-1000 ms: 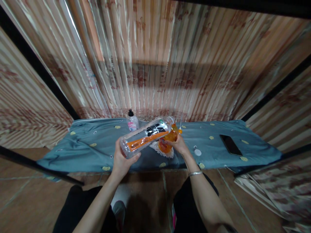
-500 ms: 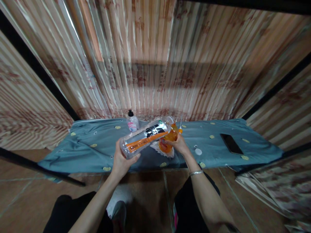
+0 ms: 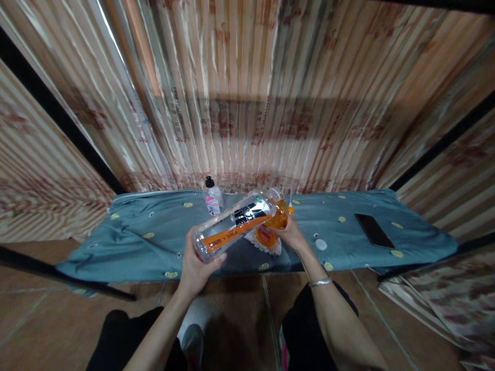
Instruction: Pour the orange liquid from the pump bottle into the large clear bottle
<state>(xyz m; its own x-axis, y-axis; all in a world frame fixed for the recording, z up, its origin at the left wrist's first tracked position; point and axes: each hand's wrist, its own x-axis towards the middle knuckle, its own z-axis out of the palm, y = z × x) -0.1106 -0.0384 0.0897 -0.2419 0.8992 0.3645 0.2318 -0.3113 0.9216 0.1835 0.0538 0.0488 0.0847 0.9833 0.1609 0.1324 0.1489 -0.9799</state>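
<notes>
My left hand (image 3: 197, 268) is wrapped round the base of a large clear bottle (image 3: 232, 224) with an orange and silver label. The bottle lies tilted, its neck pointing up and right over an orange bottle (image 3: 276, 221). Around that orange bottle my right hand (image 3: 288, 233) is closed, and the clear bottle's neck hides part of its top. Beneath the orange bottle is a pale cloth (image 3: 266, 247) with a ragged edge. An orange-based pump top with a thin tube (image 3: 290, 209) stands just behind my right hand.
A clear bottle with a black cap and pink label (image 3: 212, 198) stands at the back. To the right are a round white cap (image 3: 320, 244) and a dark phone (image 3: 374, 231) on the blue cloth-covered surface (image 3: 135, 252). Dark metal posts (image 3: 77, 129) and striped curtains (image 3: 240, 77) surround it.
The view has shifted slightly. Both hands keep their hold, and the clear bottle stays tilted over the orange one, with little visible difference.
</notes>
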